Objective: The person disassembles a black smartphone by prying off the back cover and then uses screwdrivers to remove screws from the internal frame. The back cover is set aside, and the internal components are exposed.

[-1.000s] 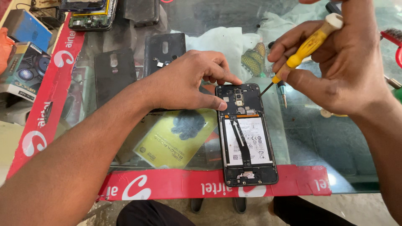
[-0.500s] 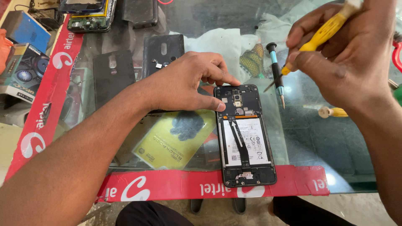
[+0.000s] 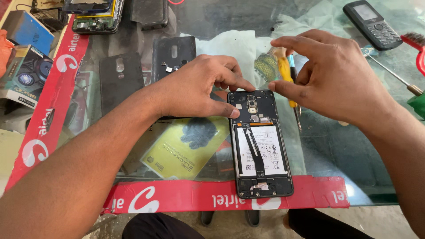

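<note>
Since half a second ago the right hand (image 3: pixel 336 79) has set down the yellow-handled screwdriver (image 3: pixel 285 75); its fingers now hover spread above the opened black smartphone with exposed white battery (image 3: pixel 260 144) at the glass table (image 3: pixel 336 150) front edge. Left hand (image 3: pixel 195 86) fingertips press its upper frame, likely steadying it so a loosened part can be lifted next

The location is functioning as a mobile phone repair workshop. A glass-topped bench (image 3: pixel 345 155) edged with red printed tape is carrying an opened black smartphone with its back removed (image 3: pixel 261 146), exposing battery and circuit board. Two detached black phone back covers (image 3: pixel 121 79) are lying beside it, and a stripped phone frame with a green circuit board (image 3: pixel 95 20) is sitting at the far edge. A yellow-handled precision screwdriver (image 3: pixel 285 75), a black keypad phone (image 3: pixel 374 24) and a red-handled brush (image 3: pixel 416 44) are resting nearby.
</note>
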The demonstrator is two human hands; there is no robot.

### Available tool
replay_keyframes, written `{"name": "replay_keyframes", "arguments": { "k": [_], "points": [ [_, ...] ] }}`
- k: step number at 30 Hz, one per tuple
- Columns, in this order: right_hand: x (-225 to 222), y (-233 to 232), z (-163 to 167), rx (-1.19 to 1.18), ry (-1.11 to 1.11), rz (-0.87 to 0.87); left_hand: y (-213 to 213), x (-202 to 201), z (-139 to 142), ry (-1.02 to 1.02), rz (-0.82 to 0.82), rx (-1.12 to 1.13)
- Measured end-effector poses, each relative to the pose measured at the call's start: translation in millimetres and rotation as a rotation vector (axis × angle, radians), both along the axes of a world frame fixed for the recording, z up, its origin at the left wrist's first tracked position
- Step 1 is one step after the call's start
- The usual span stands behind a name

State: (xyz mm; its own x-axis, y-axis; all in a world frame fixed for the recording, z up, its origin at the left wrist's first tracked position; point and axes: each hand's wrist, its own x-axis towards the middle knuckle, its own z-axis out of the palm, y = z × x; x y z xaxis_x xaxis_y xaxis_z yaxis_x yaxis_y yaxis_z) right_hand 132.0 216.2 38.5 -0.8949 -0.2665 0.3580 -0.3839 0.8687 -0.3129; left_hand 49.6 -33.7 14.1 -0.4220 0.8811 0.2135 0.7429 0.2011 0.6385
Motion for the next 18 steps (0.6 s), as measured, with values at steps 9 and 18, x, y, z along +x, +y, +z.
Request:
{"name": "replay_keyframes", "arguments": {
  "k": [9,18],
  "points": [
    [-7.4,15.4,-8.6,0.125,-0.029,-0.2,0.8,1.2,0.7,-0.006,0.014,-0.006],
    [-5.4,13.3,-3.5,0.046,-0.15,-0.289,1.7,1.1,0.2,-0.008,0.017,-0.005]
  ]
}}
